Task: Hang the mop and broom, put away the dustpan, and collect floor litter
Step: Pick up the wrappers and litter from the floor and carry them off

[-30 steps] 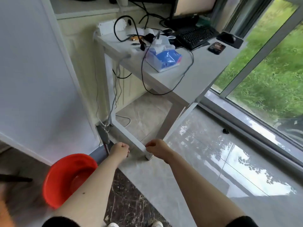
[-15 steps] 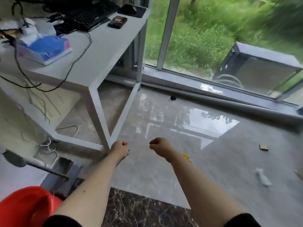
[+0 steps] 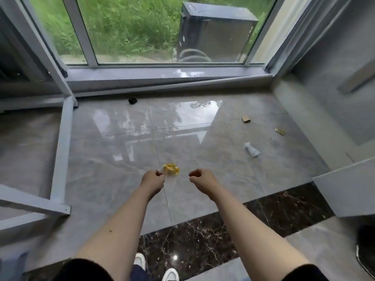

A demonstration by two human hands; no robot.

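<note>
Litter lies scattered on the glossy grey tile floor. A crumpled yellow wrapper [image 3: 171, 169] sits just beyond and between my fists. Farther right are a white crumpled paper [image 3: 251, 150], a small brown card piece [image 3: 246, 118] and a gold scrap [image 3: 280, 131]. A small black object [image 3: 132, 101] rests near the window sill. My left hand [image 3: 152, 179] and my right hand [image 3: 201, 178] are both held out in front as closed fists with nothing in them. No mop, broom or dustpan is in view.
White desk legs [image 3: 61, 147] run along the floor at the left. A large floor-level window [image 3: 162, 33] with a sill spans the back. A grey wall and a white panel [image 3: 345, 189] stand at the right. A dark marble strip [image 3: 203, 238] crosses the floor near my feet.
The view has swung right, away from the desk and red basin, onto the open floor with the litter. Both fists stay closed and held out in front.
</note>
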